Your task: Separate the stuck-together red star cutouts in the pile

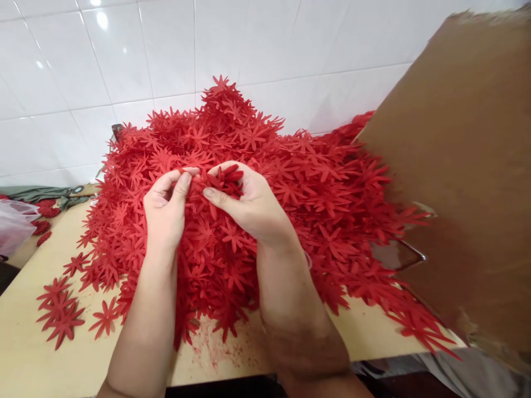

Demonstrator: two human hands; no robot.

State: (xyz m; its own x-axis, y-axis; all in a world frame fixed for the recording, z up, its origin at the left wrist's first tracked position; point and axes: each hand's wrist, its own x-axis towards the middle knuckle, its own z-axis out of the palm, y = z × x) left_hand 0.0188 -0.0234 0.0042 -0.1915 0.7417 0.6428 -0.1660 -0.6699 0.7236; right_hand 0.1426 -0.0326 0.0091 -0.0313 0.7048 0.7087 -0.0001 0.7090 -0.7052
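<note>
A great heap of red flower-shaped cutouts (232, 132), each with several narrow petals, fills the middle of the view. Both hands are raised in front of it. My left hand (168, 193) pinches the edge of a red cutout between thumb and forefinger. Close beside it, my right hand (244, 202) is curled around a small bunch of red cutouts (226, 176), its thumb toward the left hand. The pieces between the hands overlap, so I cannot tell where one cutout ends and another begins.
The heap lies on a pale wooden table (25, 326) against a white tiled wall (232, 38). A large cardboard sheet (464, 166) stands at the right. Loose cutouts (62, 315) lie at the left. Clear plastic (16, 226) and green cloth (37, 192) are farther left.
</note>
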